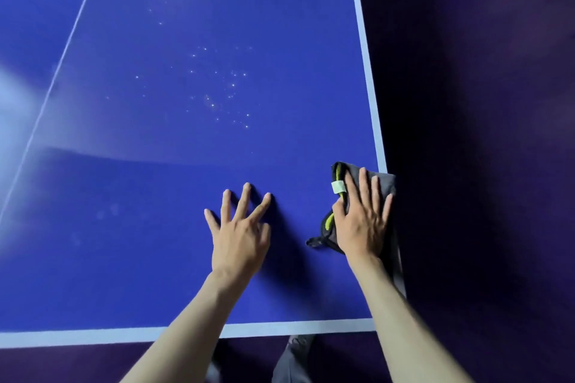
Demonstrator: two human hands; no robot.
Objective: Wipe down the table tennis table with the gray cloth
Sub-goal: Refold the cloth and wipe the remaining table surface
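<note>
Right hand (361, 221) is flat on the folded gray microfibre cloth with the yellow-green trim and small white tag (340, 196), fingers straight and spread, palm bearing down. No pinch here, no curl around the fabric: the grip is simply an open press, which is what you want for wiping, since a broad flat hand keeps the whole pad of cloth against the surface. The cloth sits at the right edge of the blue table tennis table (186, 227), over the white sideline (365, 71), with part of it draped off the side, so this stroke looks aimed at the border strip itself.

Left hand (239, 233) lies beside it, near but not touching the cloth, fingers fanned out with the tips on the bare blue top. It holds nothing; judging by the posture, it is there as a brace while the person leans in over the near end line (109, 336).

Further up the table, a scatter of small bright specks (224, 87) glints on the blue, well apart from both hands. They could be droplets or dust; I cannot tell which. That patch looks unwiped, so the job appears far from finished, with the cloth likely needed up there next.
</note>
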